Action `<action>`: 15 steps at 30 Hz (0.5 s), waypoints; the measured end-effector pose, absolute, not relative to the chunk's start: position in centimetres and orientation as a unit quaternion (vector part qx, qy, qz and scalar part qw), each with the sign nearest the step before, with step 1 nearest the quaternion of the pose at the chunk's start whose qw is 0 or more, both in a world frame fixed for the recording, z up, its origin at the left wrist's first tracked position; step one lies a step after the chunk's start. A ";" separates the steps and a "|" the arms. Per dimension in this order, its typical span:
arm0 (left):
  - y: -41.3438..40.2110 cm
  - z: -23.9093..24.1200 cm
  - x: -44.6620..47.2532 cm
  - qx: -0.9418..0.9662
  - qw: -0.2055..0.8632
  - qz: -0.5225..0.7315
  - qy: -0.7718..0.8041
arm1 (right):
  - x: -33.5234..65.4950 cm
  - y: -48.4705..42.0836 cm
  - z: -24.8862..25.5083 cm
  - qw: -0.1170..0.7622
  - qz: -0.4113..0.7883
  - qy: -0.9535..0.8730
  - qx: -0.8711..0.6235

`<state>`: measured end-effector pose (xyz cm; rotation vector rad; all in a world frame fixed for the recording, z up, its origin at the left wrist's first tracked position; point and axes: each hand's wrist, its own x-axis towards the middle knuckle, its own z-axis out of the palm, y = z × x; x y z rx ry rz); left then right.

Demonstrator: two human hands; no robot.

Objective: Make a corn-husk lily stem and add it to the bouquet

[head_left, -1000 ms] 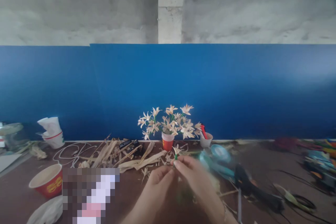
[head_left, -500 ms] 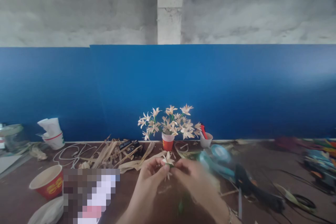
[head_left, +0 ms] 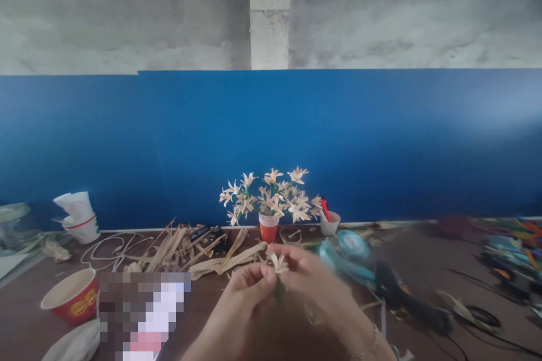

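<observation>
A small cream husk-like flower [head_left: 278,263] with a green part under it is between my hands, low in front of me. My left hand [head_left: 249,293] is closed, thumb and fingertips pinched at the flower's base on its left side. From the right, my right hand [head_left: 315,277] closes on the petals, its thumb below and fingers behind them. The green part below is blurred. Just beyond, a red paper cup [head_left: 268,231] holds a bunch of similar cream flowers [head_left: 275,197] on green stems.
Dry husk strips [head_left: 173,248] and a white cable [head_left: 114,251] lie at the left, near a red paper bowl [head_left: 71,296]. On the right are blue tape rolls [head_left: 353,243], a black-handled tool [head_left: 409,299] and a white cup [head_left: 330,224]. A blue panel [head_left: 271,124] stands behind.
The flower has tipped and shifted slightly right and down. My right hand has moved up around its petals, while my left hand keeps its pinch. The view has shifted slightly.
</observation>
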<state>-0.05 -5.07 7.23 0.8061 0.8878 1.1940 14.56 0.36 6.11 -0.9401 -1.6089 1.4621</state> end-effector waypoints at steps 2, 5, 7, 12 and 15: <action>-5.0 7.1 -0.1 0.361 0.660 0.523 0.401 | 14.4 0.3 6.0 0.400 0.560 -0.633 -0.355; -5.1 7.1 -0.2 0.380 0.640 0.514 0.426 | 14.4 0.0 6.0 0.436 0.529 -0.640 -0.346; -5.1 7.3 -0.2 0.403 0.622 0.509 0.438 | 14.5 -0.3 6.1 0.444 0.511 -0.650 -0.345; -5.1 7.7 0.1 0.437 0.595 0.499 0.454 | 14.5 -0.7 6.1 0.458 0.487 -0.651 -0.359; -4.9 7.8 0.4 0.430 0.567 0.519 0.473 | 14.2 -0.5 6.0 0.474 0.509 -0.634 -0.339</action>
